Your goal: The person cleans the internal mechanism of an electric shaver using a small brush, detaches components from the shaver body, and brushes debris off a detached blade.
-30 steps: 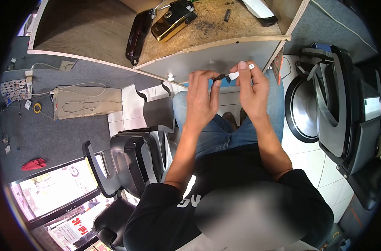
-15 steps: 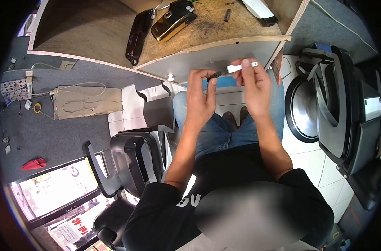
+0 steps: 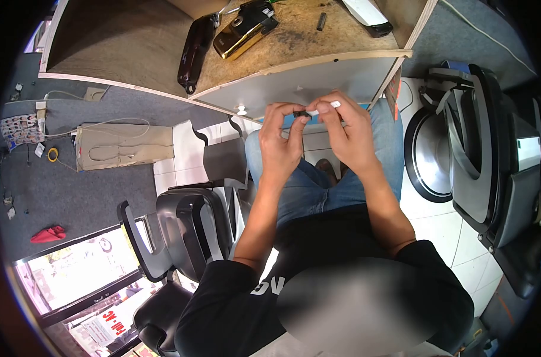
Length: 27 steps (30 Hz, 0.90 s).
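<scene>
My left hand (image 3: 278,146) is closed, pinching a small dark clipper blade (image 3: 298,113) between thumb and fingers. In my right hand (image 3: 351,134) is a small white brush (image 3: 335,105), held closed between thumb and fingertips. The brush's inner end meets the blade, though the contact itself is partly covered by my fingers. Both hands are above my lap, just before the front of a wooden shelf (image 3: 294,50). On that shelf lie a dark maroon hair clipper (image 3: 197,53), a gold and black clipper (image 3: 247,33) and a white clipper (image 3: 368,16).
A thin dark piece (image 3: 321,22) lies among the clippers. A black chair (image 3: 193,229) stands at left, and another chair with a round metal base (image 3: 431,157) at right. Cardboard (image 3: 125,146), cables and a power strip (image 3: 22,130) are at far left.
My right hand has moved left, bringing the white brush against the dark blade. My left hand has shifted only slightly, still holding the blade.
</scene>
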Each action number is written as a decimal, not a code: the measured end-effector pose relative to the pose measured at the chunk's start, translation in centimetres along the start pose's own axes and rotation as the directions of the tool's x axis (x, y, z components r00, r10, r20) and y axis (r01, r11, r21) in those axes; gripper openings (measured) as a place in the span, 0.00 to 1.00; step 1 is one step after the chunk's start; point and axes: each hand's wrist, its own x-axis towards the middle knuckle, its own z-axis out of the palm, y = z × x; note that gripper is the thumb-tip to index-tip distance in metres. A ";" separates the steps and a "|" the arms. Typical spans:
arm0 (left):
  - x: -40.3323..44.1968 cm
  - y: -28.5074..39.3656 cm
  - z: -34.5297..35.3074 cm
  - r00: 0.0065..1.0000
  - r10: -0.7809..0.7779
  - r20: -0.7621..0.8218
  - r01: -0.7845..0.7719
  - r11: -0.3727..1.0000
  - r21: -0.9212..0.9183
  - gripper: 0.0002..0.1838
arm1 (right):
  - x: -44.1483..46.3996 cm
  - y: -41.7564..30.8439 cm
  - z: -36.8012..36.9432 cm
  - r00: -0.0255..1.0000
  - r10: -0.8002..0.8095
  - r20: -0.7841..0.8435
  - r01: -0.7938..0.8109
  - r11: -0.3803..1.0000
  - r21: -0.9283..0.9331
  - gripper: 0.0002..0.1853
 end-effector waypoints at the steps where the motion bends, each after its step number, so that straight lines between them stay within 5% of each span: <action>1: -0.1 -0.2 0.0 1.000 -0.004 0.012 0.004 1.000 -0.022 0.07 | 0.1 0.2 0.1 0.999 -0.041 -0.002 0.040 0.996 -0.083 0.10; 4: -0.2 -0.5 -0.1 0.999 -0.019 0.035 0.022 0.997 -0.080 0.08 | 0.1 -0.2 0.0 0.998 -0.001 -0.070 0.006 0.997 0.074 0.09; 7: -0.4 -0.3 -0.1 0.997 -0.066 0.045 0.073 0.985 -0.158 0.08 | 0.4 0.0 -0.5 0.993 -0.093 0.072 0.095 0.995 -0.016 0.07; 10: -0.2 0.1 0.0 0.990 -0.128 0.062 0.140 0.954 -0.266 0.08 | 0.3 0.1 -0.3 0.992 -0.125 -0.012 0.124 0.988 -0.094 0.06; 18: 0.0 0.2 0.0 0.989 -0.145 0.035 0.148 0.924 -0.353 0.09 | 0.3 0.4 -0.5 0.982 -0.168 0.085 0.172 0.984 -0.039 0.06; 21: -0.1 1.4 -0.1 0.960 -0.279 0.005 0.251 0.859 -0.446 0.06 | 0.1 0.3 -0.4 0.989 -0.120 0.090 0.118 0.993 0.024 0.07; 27: -0.1 0.4 -0.3 0.984 -0.175 0.008 0.152 0.827 -0.541 0.26 | -0.1 0.2 0.1 0.996 -0.063 0.065 0.054 0.991 0.126 0.07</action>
